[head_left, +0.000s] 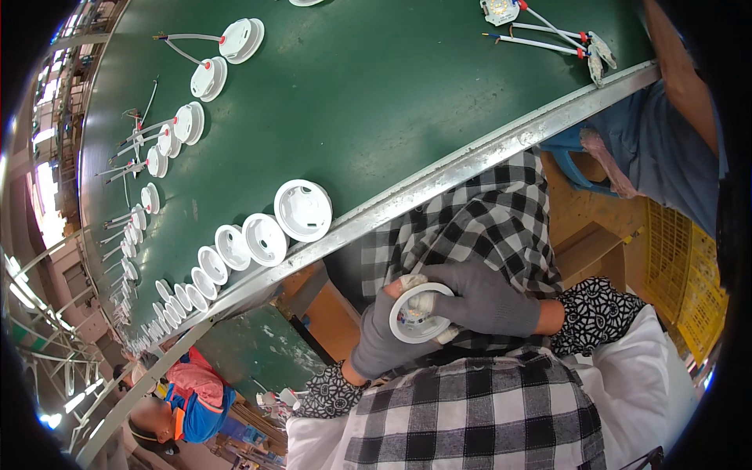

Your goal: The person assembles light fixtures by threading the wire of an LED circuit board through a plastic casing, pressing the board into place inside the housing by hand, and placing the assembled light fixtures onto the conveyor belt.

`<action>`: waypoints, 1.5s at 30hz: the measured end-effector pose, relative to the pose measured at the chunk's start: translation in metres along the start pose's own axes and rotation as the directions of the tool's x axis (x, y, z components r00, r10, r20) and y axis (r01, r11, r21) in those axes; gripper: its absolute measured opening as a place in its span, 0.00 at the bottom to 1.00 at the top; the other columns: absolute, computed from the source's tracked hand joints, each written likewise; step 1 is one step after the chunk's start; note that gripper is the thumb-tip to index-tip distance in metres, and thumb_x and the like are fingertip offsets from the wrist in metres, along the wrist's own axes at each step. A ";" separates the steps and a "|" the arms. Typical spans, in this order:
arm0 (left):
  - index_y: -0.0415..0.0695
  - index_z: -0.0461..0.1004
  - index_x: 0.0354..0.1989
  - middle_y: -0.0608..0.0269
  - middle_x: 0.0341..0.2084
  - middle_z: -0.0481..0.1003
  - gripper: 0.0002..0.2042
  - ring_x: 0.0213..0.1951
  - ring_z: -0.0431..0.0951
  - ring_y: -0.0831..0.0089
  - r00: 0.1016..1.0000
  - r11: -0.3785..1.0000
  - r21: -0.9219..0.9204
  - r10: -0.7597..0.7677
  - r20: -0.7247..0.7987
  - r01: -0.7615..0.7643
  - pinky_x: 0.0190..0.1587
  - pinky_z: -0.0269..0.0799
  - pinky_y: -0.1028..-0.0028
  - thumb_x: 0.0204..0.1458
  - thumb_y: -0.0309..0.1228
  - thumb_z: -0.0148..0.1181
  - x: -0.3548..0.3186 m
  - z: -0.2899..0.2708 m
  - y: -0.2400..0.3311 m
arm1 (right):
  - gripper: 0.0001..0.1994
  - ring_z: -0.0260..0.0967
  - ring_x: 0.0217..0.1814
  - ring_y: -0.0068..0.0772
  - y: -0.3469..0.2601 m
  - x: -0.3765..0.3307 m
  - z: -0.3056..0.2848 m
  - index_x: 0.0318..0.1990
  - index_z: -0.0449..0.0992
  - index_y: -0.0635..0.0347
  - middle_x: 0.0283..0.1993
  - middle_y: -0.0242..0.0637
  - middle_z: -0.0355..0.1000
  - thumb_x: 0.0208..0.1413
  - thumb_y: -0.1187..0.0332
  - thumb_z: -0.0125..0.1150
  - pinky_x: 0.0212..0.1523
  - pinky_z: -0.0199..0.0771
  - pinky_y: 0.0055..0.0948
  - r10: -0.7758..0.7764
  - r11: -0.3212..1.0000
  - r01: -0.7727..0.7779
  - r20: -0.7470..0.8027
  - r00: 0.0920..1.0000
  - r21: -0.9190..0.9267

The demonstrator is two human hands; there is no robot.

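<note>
Both my hands wear grey gloves and hold a white round lamp housing [409, 327] over my lap, just off the belt's metal edge. My left hand [374, 341] cups the housing from below and the left. My right hand [487, 299] lies over its top right, fingers curled on the rim. Inside the ring I see a pale insert with small parts. My black and white checked shirt [486, 223] and patterned sleeve covers lie around the hands.
A green conveyor belt [368, 94] with a metal edge rail [462, 168] carries a row of white round housings [303, 209], several with wires [540, 31]. One person in blue [666, 149] sits at the upper right, another at the lower left [196, 399]. A yellow crate [685, 274] stands at the right.
</note>
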State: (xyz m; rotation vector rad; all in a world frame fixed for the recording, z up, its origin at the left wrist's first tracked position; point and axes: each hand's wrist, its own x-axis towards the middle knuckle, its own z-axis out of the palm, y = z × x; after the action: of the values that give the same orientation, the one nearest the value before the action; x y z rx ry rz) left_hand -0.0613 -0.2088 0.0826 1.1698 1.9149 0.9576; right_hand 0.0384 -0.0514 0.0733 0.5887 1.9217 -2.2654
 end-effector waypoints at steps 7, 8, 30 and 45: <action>0.36 0.53 0.54 0.54 0.43 0.72 0.46 0.44 0.77 0.67 0.989 0.984 -0.137 -0.127 -0.077 0.116 0.47 0.74 0.70 0.31 0.40 0.80 0.013 0.003 0.001 | 0.17 0.78 0.35 0.29 -0.008 0.020 -0.017 0.48 0.76 0.60 0.37 0.40 0.78 0.55 0.59 0.60 0.37 0.76 0.25 -0.008 0.992 0.016 0.059 0.998 -0.121; 0.35 0.56 0.54 0.54 0.43 0.72 0.44 0.44 0.77 0.67 0.979 0.957 -0.241 -0.188 -0.078 0.165 0.47 0.74 0.70 0.31 0.39 0.79 0.015 0.001 0.001 | 0.18 0.78 0.35 0.28 -0.024 0.027 -0.027 0.49 0.76 0.59 0.37 0.38 0.78 0.56 0.58 0.60 0.37 0.76 0.25 0.139 0.990 -0.129 0.201 0.970 -0.062; 0.36 0.57 0.56 0.57 0.40 0.68 0.31 0.41 0.70 0.70 0.874 0.995 -0.082 0.004 -0.485 -0.050 0.47 0.68 0.70 0.44 0.26 0.66 0.038 -0.029 0.054 | 0.14 0.68 0.41 0.40 -0.153 0.121 -0.213 0.45 0.72 0.54 0.35 0.37 0.67 0.49 0.69 0.58 0.41 0.69 0.39 -0.859 -0.028 -0.008 0.020 0.512 -1.000; 0.38 0.61 0.54 0.61 0.37 0.71 0.25 0.39 0.73 0.72 0.964 0.984 -0.129 0.092 -0.248 -0.127 0.45 0.69 0.74 0.49 0.25 0.63 0.076 -0.027 0.073 | 0.13 0.60 0.47 0.38 -0.069 0.066 -0.167 0.42 0.74 0.48 0.38 0.34 0.64 0.51 0.57 0.59 0.51 0.53 0.42 -0.587 0.226 0.064 -0.084 0.806 -0.972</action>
State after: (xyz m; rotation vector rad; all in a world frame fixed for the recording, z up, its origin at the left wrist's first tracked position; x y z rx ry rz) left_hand -0.0813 -0.1215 0.1446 1.1260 1.9448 1.3284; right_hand -0.0092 0.1340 0.0931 0.4963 3.3576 -0.5554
